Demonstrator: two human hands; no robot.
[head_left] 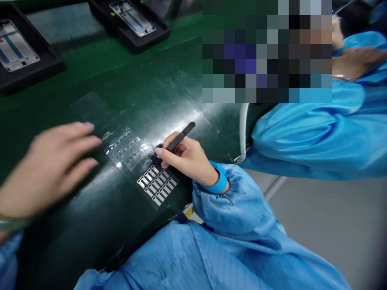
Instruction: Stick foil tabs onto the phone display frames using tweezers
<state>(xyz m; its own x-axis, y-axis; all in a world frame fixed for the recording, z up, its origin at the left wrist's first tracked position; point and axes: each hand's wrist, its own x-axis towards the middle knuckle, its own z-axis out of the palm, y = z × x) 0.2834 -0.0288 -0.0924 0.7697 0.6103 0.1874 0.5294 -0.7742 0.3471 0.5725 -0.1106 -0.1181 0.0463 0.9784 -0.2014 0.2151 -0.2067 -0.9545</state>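
Observation:
Between the thumb and fingers of my right hand (pixel 186 157) is a pair of black tweezers (pixel 183 136), its rear end pointing up and to the right. The tips are hidden behind my fingers. Just below that hand lies a clear sheet with rows of small silver and black stickers (pixel 157 185). Adjoining it on the left is a mostly bare transparent sheet (pixel 125 147) with a few small dark marks. My left hand (pixel 60 157), slightly blurred, hovers left of the sheets with fingers stretched out and nothing in them.
Two black trays (pixel 56 64) (pixel 137 46) holding phone frames (pixel 18 46) (pixel 133 18) stand at the back left. A faint clear film (pixel 90 106) lies on the green bench (pixel 169 88). At the right, a co-worker's blue sleeve (pixel 302 125) is close, beside a white curved tube (pixel 242 133).

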